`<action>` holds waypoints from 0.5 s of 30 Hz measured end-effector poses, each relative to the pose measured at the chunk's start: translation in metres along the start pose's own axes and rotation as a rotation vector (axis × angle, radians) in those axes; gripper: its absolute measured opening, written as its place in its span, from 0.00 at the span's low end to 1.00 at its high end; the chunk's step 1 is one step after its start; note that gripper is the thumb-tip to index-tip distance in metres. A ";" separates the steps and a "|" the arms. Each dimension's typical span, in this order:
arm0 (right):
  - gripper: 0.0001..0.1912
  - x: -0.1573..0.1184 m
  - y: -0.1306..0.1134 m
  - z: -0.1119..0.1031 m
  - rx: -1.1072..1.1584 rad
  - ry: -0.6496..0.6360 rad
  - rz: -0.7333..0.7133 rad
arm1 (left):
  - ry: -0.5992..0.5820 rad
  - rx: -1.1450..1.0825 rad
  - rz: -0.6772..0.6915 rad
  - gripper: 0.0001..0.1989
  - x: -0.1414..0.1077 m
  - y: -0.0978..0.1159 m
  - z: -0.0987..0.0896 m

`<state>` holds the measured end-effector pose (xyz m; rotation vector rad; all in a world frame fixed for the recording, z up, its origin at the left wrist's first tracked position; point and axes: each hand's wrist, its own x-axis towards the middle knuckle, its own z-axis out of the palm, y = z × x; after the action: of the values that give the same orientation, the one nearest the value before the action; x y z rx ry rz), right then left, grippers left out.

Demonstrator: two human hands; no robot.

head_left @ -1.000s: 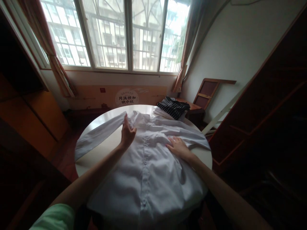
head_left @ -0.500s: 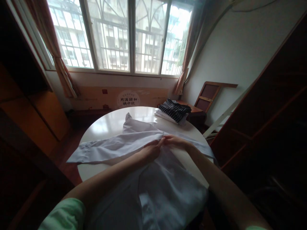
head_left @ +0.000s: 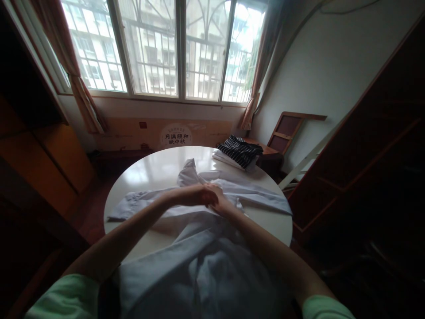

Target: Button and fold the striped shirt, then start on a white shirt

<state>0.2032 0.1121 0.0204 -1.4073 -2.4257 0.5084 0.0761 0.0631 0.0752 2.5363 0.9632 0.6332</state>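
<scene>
A pale long-sleeved shirt (head_left: pixel 159 270) lies across a round white table (head_left: pixel 129 243), its collar toward the window and its body hanging over the near edge. One sleeve stretches left and the other right. At the upper front of the shirt, my left hand (head_left: pixel 205 195) is closed with bent fingers on the fabric. Right against it, my right hand (head_left: pixel 220 201) also pinches the cloth, the two overlapping. The fingertips and the bit of cloth between them are partly hidden.
A folded black-and-white striped garment (head_left: pixel 241 151) rests on white folded cloth at the table's far right. Behind it stands a wooden chair (head_left: pixel 282 133). A large dark wooden panel (head_left: pixel 358 150) slants along the right, and a wooden cabinet (head_left: pixel 59 155) stands left.
My left hand has moved up and slightly left, my right hand left and a little down. The left sleeve has shifted inward, and the shirt's lower body has spread leftward.
</scene>
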 end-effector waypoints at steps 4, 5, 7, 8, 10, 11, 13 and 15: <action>0.10 -0.016 0.002 0.011 -0.123 0.133 0.009 | 0.483 -0.141 -0.284 0.10 -0.028 -0.082 -0.057; 0.11 -0.019 0.002 0.013 -0.062 0.114 -0.016 | 0.573 -0.098 -0.356 0.12 -0.036 -0.101 -0.062; 0.12 -0.025 0.004 0.015 0.082 0.065 -0.079 | 0.582 0.009 -0.412 0.18 -0.050 -0.130 -0.062; 0.11 -0.028 0.004 0.015 0.153 0.022 -0.115 | 0.555 0.076 -0.413 0.21 -0.055 -0.139 -0.058; 0.08 -0.036 0.005 0.013 0.342 -0.154 -0.190 | 0.426 0.174 -0.324 0.28 -0.058 -0.144 -0.043; 0.06 -0.041 0.005 0.012 0.468 -0.284 -0.216 | 0.353 0.213 -0.260 0.30 -0.057 -0.141 -0.035; 0.07 -0.054 0.004 0.008 0.776 -0.590 -0.238 | 0.198 0.271 -0.106 0.32 -0.048 -0.126 -0.017; 0.13 -0.069 0.001 0.004 1.004 -0.827 -0.214 | 0.052 0.331 0.063 0.33 -0.037 -0.101 0.001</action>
<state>0.2348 0.0518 0.0111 -0.5121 -2.1123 2.1660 -0.0015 0.1086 0.0162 2.8612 1.0875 0.6022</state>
